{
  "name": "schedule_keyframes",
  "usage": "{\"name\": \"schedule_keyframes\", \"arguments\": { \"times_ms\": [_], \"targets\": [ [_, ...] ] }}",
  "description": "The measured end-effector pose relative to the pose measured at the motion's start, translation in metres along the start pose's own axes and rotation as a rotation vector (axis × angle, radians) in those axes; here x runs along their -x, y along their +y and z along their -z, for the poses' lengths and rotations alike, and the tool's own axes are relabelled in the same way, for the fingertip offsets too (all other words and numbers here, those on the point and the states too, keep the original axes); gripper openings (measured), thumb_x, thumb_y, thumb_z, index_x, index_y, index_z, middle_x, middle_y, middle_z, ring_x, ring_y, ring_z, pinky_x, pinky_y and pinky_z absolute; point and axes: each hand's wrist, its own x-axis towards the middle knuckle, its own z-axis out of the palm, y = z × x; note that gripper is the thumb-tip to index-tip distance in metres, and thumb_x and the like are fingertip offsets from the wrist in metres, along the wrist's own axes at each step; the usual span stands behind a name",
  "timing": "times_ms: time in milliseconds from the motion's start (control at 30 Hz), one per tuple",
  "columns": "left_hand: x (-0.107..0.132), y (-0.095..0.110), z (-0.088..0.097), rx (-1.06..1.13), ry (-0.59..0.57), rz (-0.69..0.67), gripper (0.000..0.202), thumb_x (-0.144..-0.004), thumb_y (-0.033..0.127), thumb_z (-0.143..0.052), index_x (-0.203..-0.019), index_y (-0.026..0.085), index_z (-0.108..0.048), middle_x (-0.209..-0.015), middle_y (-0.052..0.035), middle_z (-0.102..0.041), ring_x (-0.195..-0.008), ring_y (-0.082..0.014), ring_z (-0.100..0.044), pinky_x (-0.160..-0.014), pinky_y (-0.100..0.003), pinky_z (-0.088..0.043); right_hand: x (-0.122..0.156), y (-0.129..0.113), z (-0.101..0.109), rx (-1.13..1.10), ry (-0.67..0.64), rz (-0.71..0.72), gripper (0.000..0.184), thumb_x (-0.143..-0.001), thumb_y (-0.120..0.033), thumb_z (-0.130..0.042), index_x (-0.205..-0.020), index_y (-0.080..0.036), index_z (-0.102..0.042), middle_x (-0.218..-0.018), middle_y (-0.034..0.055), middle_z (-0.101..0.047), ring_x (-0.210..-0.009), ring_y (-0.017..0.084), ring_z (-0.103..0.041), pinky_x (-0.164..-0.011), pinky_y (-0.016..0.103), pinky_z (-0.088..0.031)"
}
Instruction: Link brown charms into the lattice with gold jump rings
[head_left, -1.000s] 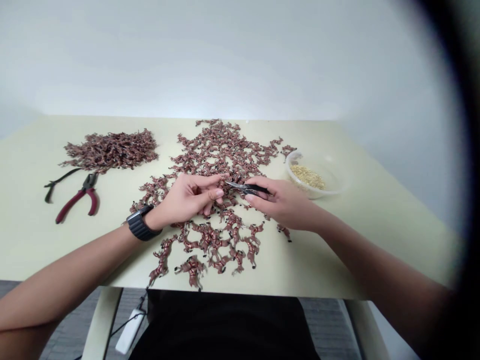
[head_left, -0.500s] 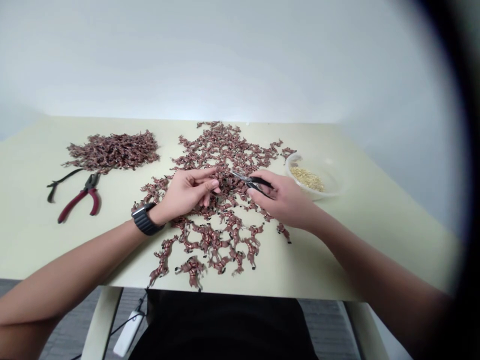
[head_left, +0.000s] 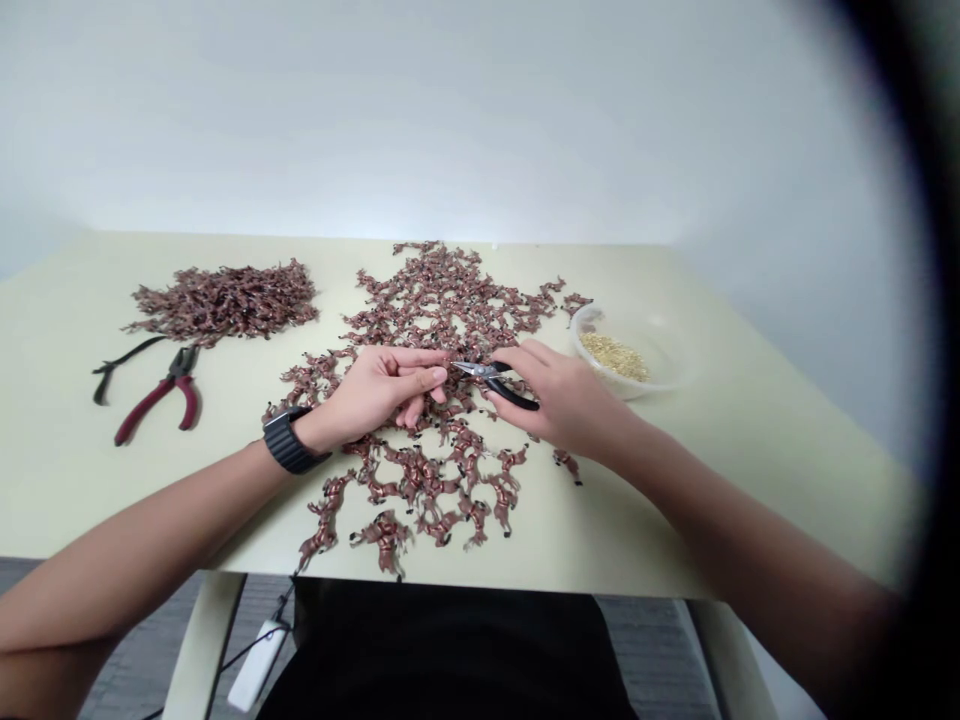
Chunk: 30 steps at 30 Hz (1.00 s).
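My left hand [head_left: 382, 392], with a dark watch [head_left: 289, 440] on the wrist, rests over a wide spread of small brown horse-shaped figures [head_left: 442, 310] on the pale table [head_left: 67, 470]. Its fingers are pinched together at the tip of a small black-handled pliers [head_left: 495, 380]; what they pinch is too small to name. My right hand [head_left: 566, 400] grips those pliers, jaws pointing left toward the left fingertips. More figures lie in front of both hands near the table's front edge.
A separate heap of the brown figures [head_left: 225, 300] lies at the back left. Red-handled pliers [head_left: 161, 392] and a black tool [head_left: 120, 362] lie left of the spread. A clear bowl [head_left: 660, 375] with small golden pieces stands right of my right hand.
Both hands shifted slightly over the spread. The pliers' tip tilted away half a second ago and is back at my left fingertips, which are pinched again.
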Motion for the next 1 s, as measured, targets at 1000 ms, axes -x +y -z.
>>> {"name": "schedule_keyframes", "arguments": {
  "times_ms": [1000],
  "targets": [
    [0.005,-0.001,-0.002,-0.389,0.164,-0.328,0.046,-0.094,0.036,-0.07,-0.138,0.023,-0.067,-0.09,-0.0063,-0.081,-0.049,-0.0095,-0.064,-0.049,-0.022,-0.058,-0.003,-0.007,0.014,-1.037,-0.38,-0.484,0.033,-0.099,-0.054,-0.052,-0.1,-0.022,-0.061,-0.069,-0.0044,-0.034,-0.054,0.01,-0.024,-0.044,0.024,-0.021]
  ]
}}
